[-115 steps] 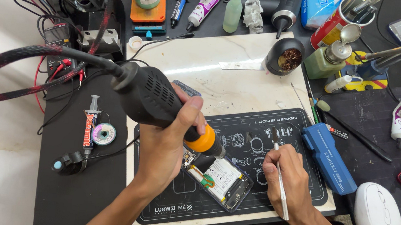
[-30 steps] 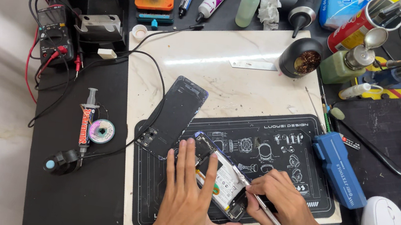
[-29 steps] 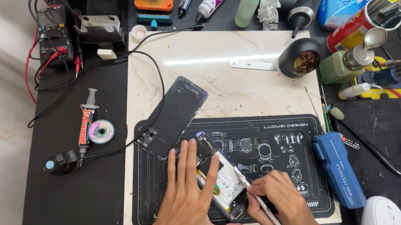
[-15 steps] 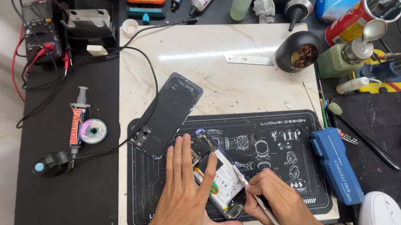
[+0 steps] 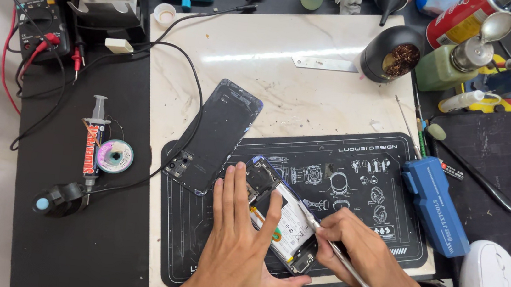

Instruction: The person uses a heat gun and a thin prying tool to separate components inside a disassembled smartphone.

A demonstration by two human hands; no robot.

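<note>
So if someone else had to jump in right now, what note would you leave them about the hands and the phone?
Left hand: flat, fingers spread, pressing down on the opened phone to steady it on the black work mat.
Right hand: holds metal tweezers like a pen, tip at the phone's right edge.
The phone's back cover is already off and lies to the left, partly on the mat, partly on the marble slab.
Done: phone opened, insides showing.
Left: the phone is still open and the cover is not back on.
</note>
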